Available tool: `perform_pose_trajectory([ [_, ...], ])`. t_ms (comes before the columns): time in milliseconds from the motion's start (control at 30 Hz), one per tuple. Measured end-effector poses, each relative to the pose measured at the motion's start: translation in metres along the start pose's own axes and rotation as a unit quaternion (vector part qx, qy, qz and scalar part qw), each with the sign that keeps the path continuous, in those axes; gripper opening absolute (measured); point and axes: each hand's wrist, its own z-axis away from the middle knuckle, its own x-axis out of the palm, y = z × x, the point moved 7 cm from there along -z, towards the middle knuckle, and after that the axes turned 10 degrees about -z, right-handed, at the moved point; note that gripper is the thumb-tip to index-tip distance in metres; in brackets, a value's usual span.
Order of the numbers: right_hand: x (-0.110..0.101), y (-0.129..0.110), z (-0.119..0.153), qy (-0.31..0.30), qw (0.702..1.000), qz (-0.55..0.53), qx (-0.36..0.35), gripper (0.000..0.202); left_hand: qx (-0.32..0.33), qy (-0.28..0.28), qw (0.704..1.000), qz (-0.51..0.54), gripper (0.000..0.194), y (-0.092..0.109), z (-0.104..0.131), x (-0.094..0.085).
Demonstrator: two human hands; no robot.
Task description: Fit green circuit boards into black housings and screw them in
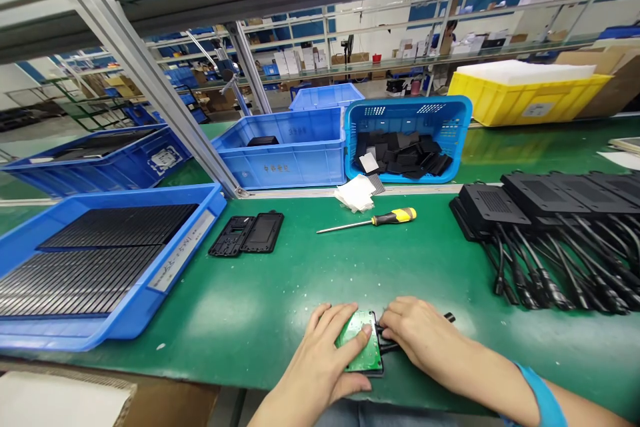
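Near the table's front edge lies a green circuit board [367,355] in a black plastic case, whose rim shows along its right and lower sides. My left hand [325,350] grips it, thumb across the board's face and fingers over the far left side. Black cables [389,347] leave the right side of the case. My right hand [413,330] is closed on them close to the board, fingertips pinched; one cable end pokes out beyond the hand. A screwdriver [385,218] with a yellow and black handle lies farther back. Two black case halves [246,233] lie to the left.
Finished-looking black boxes with cables [495,207] line the right side. A blue tray [193,240] of black plates is at left. Behind stand a blue bin [300,163], a blue basket [400,179] of dark pieces and a yellow crate [525,103]. White sheets [356,193] lie before the basket.
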Motion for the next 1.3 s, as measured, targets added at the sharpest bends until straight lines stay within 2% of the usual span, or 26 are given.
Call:
perform_pose_trajectory([
  [133,0.018,-0.017,0.006,0.031,0.995,0.09,-0.028,0.013,-0.014,-0.017,1.0,-0.004,0.081,0.0,0.0,0.004],
  [200,0.02,-0.021,0.008,0.041,0.992,0.112,-0.043,0.012,-0.018,-0.017,1.0,-0.003,0.079,0.001,0.0,0.004],
  [300,0.01,-0.019,0.012,0.054,0.99,0.112,-0.067,0.01,-0.017,-0.016,1.0,-0.004,0.073,0.001,-0.003,-0.001],
  [467,-0.013,-0.009,0.025,0.097,0.994,0.026,-0.039,0.015,-0.009,-0.032,0.999,-0.003,0.068,0.003,-0.01,-0.012],
  [600,-0.01,-0.026,0.034,0.16,0.985,0.036,-0.061,0.035,-0.007,-0.039,0.999,-0.009,0.069,0.004,-0.012,-0.016],
  [667,-0.008,-0.033,0.037,0.178,0.981,0.044,-0.066,0.038,-0.007,-0.041,0.999,-0.015,0.069,0.004,-0.013,-0.016],
  [967,-0.011,-0.04,0.035,0.148,0.978,0.054,-0.136,0.038,0.016,-0.036,0.999,-0.002,0.077,0.005,-0.017,-0.023],
  [1167,-0.006,-0.029,0.036,0.149,0.985,0.036,-0.082,0.039,-0.007,-0.064,0.998,-0.001,0.057,0.006,-0.014,-0.024],
  [1300,-0.012,-0.021,0.039,0.175,0.984,-0.022,-0.025,0.029,0.002,-0.082,0.997,-0.005,0.049,0.013,-0.012,-0.024],
])
